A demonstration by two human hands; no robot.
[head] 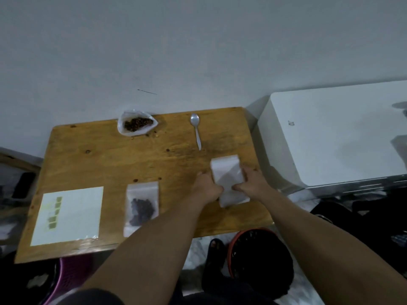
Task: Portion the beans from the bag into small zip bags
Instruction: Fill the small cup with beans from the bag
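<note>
An open plastic bag of brown beans [137, 125] sits at the far edge of the wooden table [99, 164]. A small zip bag holding dark beans [141, 208] lies flat near the front. To the right, a stack of empty small zip bags [228, 175] lies on the table. My left hand [207, 188] grips its left side and my right hand [252, 182] grips its right side, thumbs on top. A white plastic spoon [196, 129] rests beyond the stack.
A white sheet with small green stickers [68, 215] lies at the table's front left. A white appliance [334, 137] stands right of the table. Below the front edge are a red basket [262, 252] and a purple basket [66, 276].
</note>
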